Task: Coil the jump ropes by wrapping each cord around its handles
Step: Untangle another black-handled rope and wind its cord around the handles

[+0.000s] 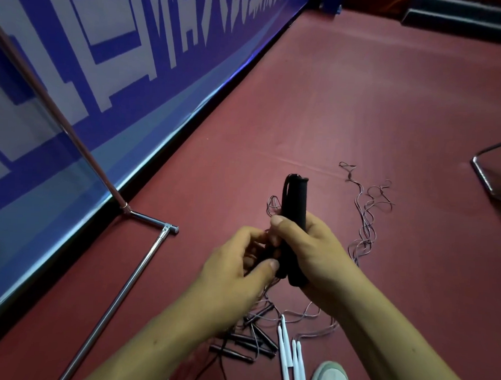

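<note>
Two black foam-covered jump-rope handles (pixel 294 228) stand upright, side by side, clenched in the right hand (pixel 312 254) above the dark red floor (pixel 360 94). Beside them the left hand (pixel 241 263) pinches the thin dark cord (pixel 366 222), whose loose tangle lies right of the handles. Below them lie more slim black handles (pixel 246 343) and white tapered handles (pixel 290 353).

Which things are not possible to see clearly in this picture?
- Head view: cord turns on the black handles, hidden by the left hand and right hand.
- Floor handles partly hidden by forearms.
- Shoe cut by the bottom edge.
- Banner lettering cut off.
</note>
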### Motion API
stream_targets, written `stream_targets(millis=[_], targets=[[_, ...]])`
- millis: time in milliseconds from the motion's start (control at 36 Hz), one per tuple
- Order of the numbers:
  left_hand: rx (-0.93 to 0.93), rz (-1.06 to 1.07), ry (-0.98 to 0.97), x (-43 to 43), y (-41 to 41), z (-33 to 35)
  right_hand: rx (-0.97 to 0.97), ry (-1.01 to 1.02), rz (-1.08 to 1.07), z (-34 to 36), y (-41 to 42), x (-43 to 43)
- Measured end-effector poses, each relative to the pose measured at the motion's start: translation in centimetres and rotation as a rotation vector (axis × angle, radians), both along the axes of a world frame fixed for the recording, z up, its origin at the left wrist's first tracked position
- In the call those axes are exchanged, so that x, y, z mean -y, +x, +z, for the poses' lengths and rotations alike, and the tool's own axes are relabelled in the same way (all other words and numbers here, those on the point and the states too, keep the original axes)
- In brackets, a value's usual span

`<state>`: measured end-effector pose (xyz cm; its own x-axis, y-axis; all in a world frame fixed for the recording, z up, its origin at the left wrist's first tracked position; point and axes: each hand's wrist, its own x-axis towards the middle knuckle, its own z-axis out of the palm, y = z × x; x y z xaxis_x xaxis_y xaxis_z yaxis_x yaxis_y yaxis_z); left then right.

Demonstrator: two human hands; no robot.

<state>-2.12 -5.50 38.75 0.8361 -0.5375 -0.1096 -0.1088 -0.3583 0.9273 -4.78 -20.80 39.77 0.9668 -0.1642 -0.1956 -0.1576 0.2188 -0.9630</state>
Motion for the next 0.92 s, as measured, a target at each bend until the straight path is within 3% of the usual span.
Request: stream_targets(millis=[306,500,556,667,806,917], targets=[[0.064,0.122,0.027,1.3,-0.6,0.3,0.063,0.062,0.059,0.8,-0.1,1.9],[0.046,0.064,-0.072,1.5,-3.1,0.6,0.080,0.332,-0.242,1.2,1.0,0.6],[-0.040,0.055,-0.157,1.8,-3.5,0.4,0.078,0.433,-0.279,1.5,1.1,0.3],[-0.532,-0.033,-0.459,2.2,-3.6,0.1,0.062,0.691,-0.307,2.1,1.1,0.6],[-0.460,-0.118,-0.372,1.9,-2.3,-0.7,0.025,0.903,-0.216,2.3,0.3,0.8],[-0.341,-0.153,-0.215,1.4,-1.4,-0.6,-0.031,0.855,-0.121,2.1,-0.4,1.0]])
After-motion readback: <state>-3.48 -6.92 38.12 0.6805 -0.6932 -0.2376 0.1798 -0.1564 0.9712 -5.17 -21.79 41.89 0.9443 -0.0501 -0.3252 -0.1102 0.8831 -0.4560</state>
